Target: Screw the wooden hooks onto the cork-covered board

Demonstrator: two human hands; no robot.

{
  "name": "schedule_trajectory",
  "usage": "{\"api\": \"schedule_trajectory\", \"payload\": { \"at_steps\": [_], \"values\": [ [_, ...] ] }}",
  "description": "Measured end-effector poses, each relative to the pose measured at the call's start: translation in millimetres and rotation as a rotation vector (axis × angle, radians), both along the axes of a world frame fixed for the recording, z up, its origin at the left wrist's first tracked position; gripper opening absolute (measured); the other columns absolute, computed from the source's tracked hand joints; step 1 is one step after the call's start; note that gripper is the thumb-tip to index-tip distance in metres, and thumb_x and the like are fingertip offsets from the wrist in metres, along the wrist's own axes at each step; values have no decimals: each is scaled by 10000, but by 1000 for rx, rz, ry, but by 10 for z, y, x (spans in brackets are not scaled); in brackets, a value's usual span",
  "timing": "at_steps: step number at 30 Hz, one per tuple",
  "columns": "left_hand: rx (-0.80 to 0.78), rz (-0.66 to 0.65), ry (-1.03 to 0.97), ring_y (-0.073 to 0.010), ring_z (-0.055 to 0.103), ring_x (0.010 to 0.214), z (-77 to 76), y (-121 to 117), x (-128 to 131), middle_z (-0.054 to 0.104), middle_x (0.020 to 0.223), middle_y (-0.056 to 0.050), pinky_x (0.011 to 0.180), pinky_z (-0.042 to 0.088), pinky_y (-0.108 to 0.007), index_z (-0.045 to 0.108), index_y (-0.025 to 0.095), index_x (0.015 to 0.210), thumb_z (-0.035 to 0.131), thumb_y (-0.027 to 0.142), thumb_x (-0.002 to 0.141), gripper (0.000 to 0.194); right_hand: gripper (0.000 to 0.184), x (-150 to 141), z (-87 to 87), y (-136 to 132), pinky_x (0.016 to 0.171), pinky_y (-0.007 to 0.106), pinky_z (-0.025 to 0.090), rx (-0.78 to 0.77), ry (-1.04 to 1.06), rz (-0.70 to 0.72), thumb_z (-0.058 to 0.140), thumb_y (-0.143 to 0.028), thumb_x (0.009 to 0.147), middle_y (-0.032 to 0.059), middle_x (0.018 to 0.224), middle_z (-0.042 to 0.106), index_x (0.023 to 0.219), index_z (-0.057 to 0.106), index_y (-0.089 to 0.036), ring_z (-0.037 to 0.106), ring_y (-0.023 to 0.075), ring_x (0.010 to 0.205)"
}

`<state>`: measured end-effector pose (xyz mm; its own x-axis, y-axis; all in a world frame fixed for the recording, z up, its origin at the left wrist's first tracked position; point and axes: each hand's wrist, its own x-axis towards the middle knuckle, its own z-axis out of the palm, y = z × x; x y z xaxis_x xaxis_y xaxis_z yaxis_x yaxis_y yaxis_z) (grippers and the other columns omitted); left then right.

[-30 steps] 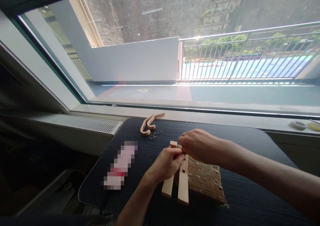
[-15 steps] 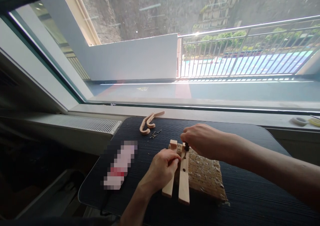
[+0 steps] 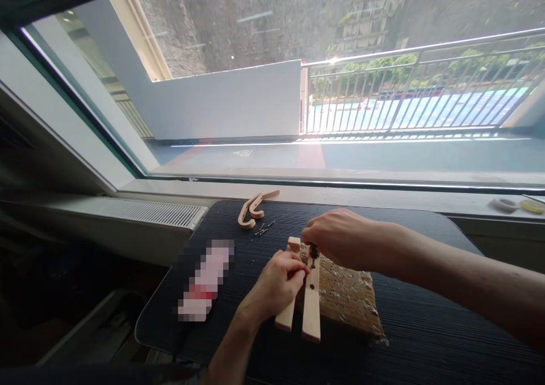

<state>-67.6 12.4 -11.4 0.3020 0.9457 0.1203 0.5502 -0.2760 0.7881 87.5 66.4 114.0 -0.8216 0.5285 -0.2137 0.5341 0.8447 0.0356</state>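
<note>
Strips (image 3: 311,314), two in number, are laid over one pitted board (image 3: 349,300) on one black table (image 3: 430,317). One dark driver (image 3: 314,251) is gripped in the right hand (image 3: 336,238), its tip set at the right-hand strip; the left hand (image 3: 279,280) is drawn narrow at that strip's edge. Two curved hooks (image 3: 246,213) are placed beyond, near several screws (image 3: 261,231), too small to be counted surely.

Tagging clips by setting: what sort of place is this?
Probably an indoor workspace by a window: a dark wood-grain table with rounded corners, a pale slatted vent cover, and large glass panes facing a metal railing outside.
</note>
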Motion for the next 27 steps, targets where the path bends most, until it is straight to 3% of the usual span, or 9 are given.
{"api": "schedule_trajectory", "payload": {
  "at_steps": [7,12,15,20,27],
  "values": [
    [8,-4,-13,-175,546,919,-16,1,-2,671,907,-36,861,407,-279,716,194,796,463,126,809,262,169,-30,-130,-45,469,246,282,74,3,-71,498,-182,831,70,652,648,751,634,-121,603,161,584],
    [14,-5,-19,-167,542,925,-31,-9,-8,667,908,-20,860,404,-270,713,207,796,472,120,807,257,224,-48,-54,-68,470,242,288,99,-28,-112,485,-258,841,88,662,655,744,638,-127,608,180,586],
    [23,-5,-13,-166,544,924,-25,-11,-7,666,911,-19,859,402,-267,711,208,796,473,123,810,253,103,-34,-11,-57,491,234,288,-3,8,-45,546,-185,772,59,729,664,780,644,-158,609,161,651],
    [31,-14,7,-171,547,898,-16,-10,-4,670,897,-27,849,405,-274,711,204,789,468,125,813,256,133,-31,-88,-42,493,238,279,-27,23,19,520,-67,762,38,676,640,726,625,-140,592,129,617],
    [38,4,-3,-172,553,908,-51,2,-11,671,899,-20,845,416,-275,711,216,783,473,132,807,254,229,-96,-179,-46,463,242,301,100,-23,-103,471,-227,877,76,660,650,756,636,-124,610,173,592]
  ]
}}
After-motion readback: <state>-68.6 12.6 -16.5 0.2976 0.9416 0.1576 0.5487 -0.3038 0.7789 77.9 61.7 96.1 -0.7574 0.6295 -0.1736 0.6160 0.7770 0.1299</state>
